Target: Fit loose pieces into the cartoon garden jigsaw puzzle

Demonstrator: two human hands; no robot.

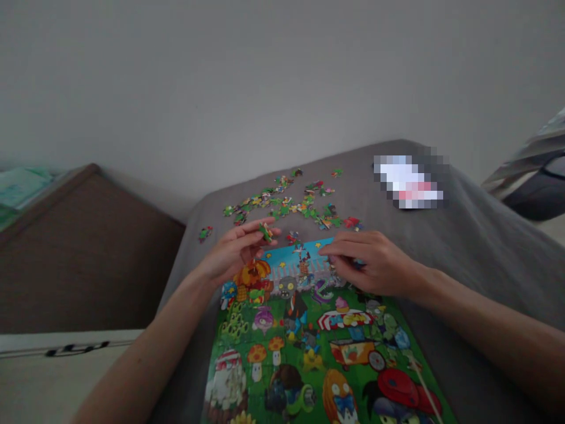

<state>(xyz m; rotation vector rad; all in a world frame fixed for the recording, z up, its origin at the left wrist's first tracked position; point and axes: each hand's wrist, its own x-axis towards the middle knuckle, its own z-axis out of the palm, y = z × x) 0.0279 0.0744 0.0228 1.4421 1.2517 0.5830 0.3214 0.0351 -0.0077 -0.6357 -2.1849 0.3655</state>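
Observation:
A colourful cartoon jigsaw puzzle (318, 347), mostly assembled, lies on a grey cloth-covered surface (463, 247). My left hand (233, 250) hovers over the puzzle's upper left corner and pinches a small green puzzle piece (265, 231) between thumb and fingertips. My right hand (375, 262) rests on the puzzle's upper right edge, its fingers curled and pressing down on the pieces there. Whether it holds a piece I cannot make out. A scatter of loose puzzle pieces (286, 203) lies just beyond both hands.
One stray piece (205, 233) sits near the surface's left edge. A blurred-out white object (408, 182) lies at the far right of the cloth. A brown piece of furniture (83, 247) stands to the left, a plain wall behind.

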